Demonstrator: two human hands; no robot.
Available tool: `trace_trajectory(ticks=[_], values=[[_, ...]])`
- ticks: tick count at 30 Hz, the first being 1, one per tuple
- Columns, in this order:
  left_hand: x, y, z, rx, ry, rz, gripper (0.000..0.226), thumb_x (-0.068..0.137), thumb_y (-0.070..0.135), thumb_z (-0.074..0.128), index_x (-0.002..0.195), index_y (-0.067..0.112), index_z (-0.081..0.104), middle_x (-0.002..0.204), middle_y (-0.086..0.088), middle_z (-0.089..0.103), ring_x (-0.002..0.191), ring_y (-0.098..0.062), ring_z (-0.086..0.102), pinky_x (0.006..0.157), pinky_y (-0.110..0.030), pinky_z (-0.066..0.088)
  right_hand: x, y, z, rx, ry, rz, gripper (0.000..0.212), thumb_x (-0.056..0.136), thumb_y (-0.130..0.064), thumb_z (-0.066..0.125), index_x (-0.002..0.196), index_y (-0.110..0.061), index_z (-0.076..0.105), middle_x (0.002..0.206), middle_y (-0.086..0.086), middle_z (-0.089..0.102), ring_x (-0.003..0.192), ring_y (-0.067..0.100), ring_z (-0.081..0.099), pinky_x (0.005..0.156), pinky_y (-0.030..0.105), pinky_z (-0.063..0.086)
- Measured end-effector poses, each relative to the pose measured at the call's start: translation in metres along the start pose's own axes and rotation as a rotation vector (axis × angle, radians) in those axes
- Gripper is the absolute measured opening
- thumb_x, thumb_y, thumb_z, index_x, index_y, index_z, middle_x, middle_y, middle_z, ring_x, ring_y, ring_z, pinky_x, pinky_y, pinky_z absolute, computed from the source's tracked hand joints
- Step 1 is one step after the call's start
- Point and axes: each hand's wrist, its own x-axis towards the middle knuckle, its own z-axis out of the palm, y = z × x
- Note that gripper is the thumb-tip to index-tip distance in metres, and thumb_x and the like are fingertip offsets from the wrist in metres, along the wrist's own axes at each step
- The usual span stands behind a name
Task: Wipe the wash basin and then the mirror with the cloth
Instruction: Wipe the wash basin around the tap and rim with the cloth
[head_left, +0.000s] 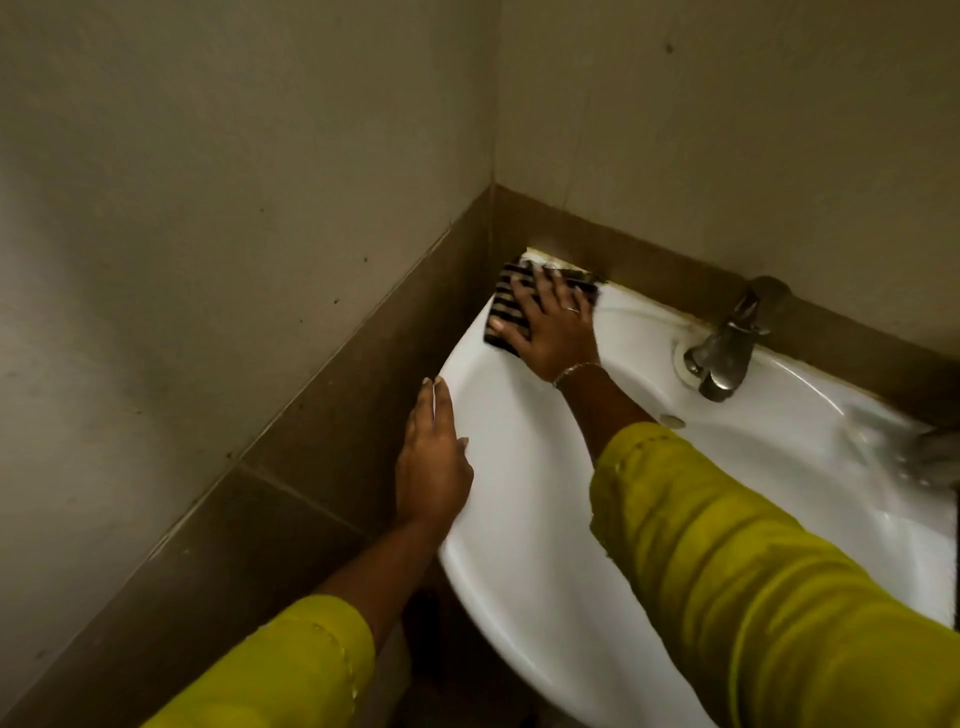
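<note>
Nearest to me are my two yellow-green sleeves (753, 597), the right one reaching across the wash basin (519, 571) and the left one coming up beside its near left edge. My left hand (434, 467) lies along the left rim of the basin, fingers straight and held together against the outer side of the rim, thumb resting on the white top of it; it holds nothing. Farther along the same rim, at the basin's far left corner where the two walls meet, my right hand (553, 332) lies flat on the cloth (506, 306). The fingers (524, 291) are spread and straight, pressing down rather than pinching or curling round it. The cloth is dark with pale stripes and lies on the rim directly under my fingers and thumb; it shows between them and reaches a little past the fingertips toward the back edge and past the thumb toward the left edge, while the heel of my palm sits on bare white rim. A ring (572, 309) is on one finger and a thin bracelet (576, 371) at the wrist. To the right along the back edge stands a dull metal tap (727, 348), well apart from my hand. Behind it a brown tile band (363, 374) runs along both walls.
</note>
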Motion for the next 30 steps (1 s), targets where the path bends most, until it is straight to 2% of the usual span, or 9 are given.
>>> trace_trajectory(ticks=[5, 7, 10, 12, 16, 20, 24, 28, 30], values=[[-0.001, 0.001, -0.002, -0.027, 0.004, -0.008, 0.069, 0.090, 0.010, 0.052, 0.146, 0.011, 0.012, 0.155, -0.007, 0.012, 0.141, -0.023, 0.017, 0.107, -0.032, 0.025, -0.049, 0.051, -0.004, -0.041, 0.075, 0.206, 0.082, 0.078, -0.063, 0.009, 0.145, -0.020, 0.029, 0.154, 0.016, 0.023, 0.141, 0.038, 0.021, 0.111, 0.053, 0.016], [-0.001, 0.001, -0.002, -0.033, 0.002, -0.011, 0.069, 0.090, 0.010, 0.052, 0.146, 0.011, 0.012, 0.155, -0.007, 0.013, 0.140, -0.024, 0.018, 0.108, -0.032, 0.025, -0.070, 0.063, -0.006, -0.045, 0.124, 0.280, 0.070, 0.087, -0.056, 0.019, 0.143, -0.016, 0.032, 0.151, 0.019, 0.027, 0.139, 0.040, 0.024, 0.112, 0.054, 0.018], [-0.002, 0.002, -0.002, -0.043, 0.002, -0.021, 0.069, 0.090, 0.010, 0.053, 0.146, 0.012, 0.013, 0.155, -0.006, 0.013, 0.140, -0.024, 0.020, 0.107, -0.034, 0.026, -0.095, 0.058, 0.003, -0.053, 0.123, 0.405, 0.057, 0.097, -0.038, 0.036, 0.147, -0.016, 0.021, 0.155, 0.017, 0.015, 0.143, 0.035, 0.012, 0.113, 0.053, 0.015], [-0.002, 0.002, -0.002, -0.058, 0.008, -0.031, 0.069, 0.089, 0.010, 0.054, 0.146, 0.012, 0.014, 0.155, -0.007, 0.015, 0.139, -0.025, 0.022, 0.107, -0.034, 0.027, -0.098, 0.047, 0.009, -0.033, 0.130, 0.487, 0.058, 0.097, -0.037, 0.038, 0.148, -0.016, 0.019, 0.156, 0.018, 0.013, 0.144, 0.035, 0.009, 0.113, 0.054, 0.011], [-0.001, 0.001, -0.002, -0.092, 0.021, -0.036, 0.069, 0.089, 0.010, 0.054, 0.146, 0.012, 0.015, 0.155, -0.006, 0.016, 0.139, -0.024, 0.024, 0.107, -0.031, 0.026, -0.072, 0.033, 0.009, -0.006, 0.183, 0.562, 0.061, 0.092, -0.045, 0.034, 0.142, -0.009, 0.034, 0.149, 0.025, 0.029, 0.137, 0.043, 0.026, 0.111, 0.057, 0.014], [-0.002, 0.002, -0.002, -0.089, 0.023, -0.046, 0.068, 0.090, 0.012, 0.052, 0.146, 0.014, 0.013, 0.155, -0.005, 0.014, 0.139, -0.023, 0.023, 0.107, -0.029, 0.026, -0.037, 0.015, 0.002, 0.008, 0.100, 0.478, 0.062, 0.095, -0.046, 0.032, 0.146, -0.013, 0.022, 0.154, 0.021, 0.015, 0.142, 0.039, 0.014, 0.114, 0.054, 0.006], [-0.002, 0.002, -0.002, -0.078, 0.024, -0.056, 0.068, 0.092, 0.015, 0.051, 0.146, 0.015, 0.010, 0.156, -0.004, 0.013, 0.139, -0.023, 0.022, 0.108, -0.029, 0.027, -0.007, -0.025, 0.006, 0.018, 0.084, 0.254, 0.066, 0.087, -0.049, 0.021, 0.136, -0.012, 0.046, 0.144, 0.021, 0.040, 0.133, 0.043, 0.035, 0.107, 0.061, 0.023], [-0.002, 0.002, -0.003, -0.098, 0.029, -0.045, 0.067, 0.092, 0.014, 0.052, 0.146, 0.015, 0.012, 0.155, -0.004, 0.014, 0.139, -0.023, 0.023, 0.107, -0.030, 0.029, -0.008, -0.041, 0.007, 0.078, 0.026, 0.044, 0.075, 0.082, -0.056, 0.009, 0.142, -0.020, 0.036, 0.153, 0.011, 0.026, 0.143, 0.033, 0.017, 0.114, 0.050, 0.008], [-0.002, 0.002, -0.004, -0.115, 0.029, -0.043, 0.068, 0.091, 0.014, 0.052, 0.146, 0.015, 0.012, 0.155, -0.004, 0.014, 0.139, -0.022, 0.023, 0.106, -0.029, 0.029, -0.002, -0.031, 0.000, 0.187, -0.035, 0.036, 0.062, 0.091, -0.054, 0.014, 0.142, -0.026, 0.035, 0.156, 0.003, 0.021, 0.145, 0.023, 0.011, 0.115, 0.045, 0.002]])
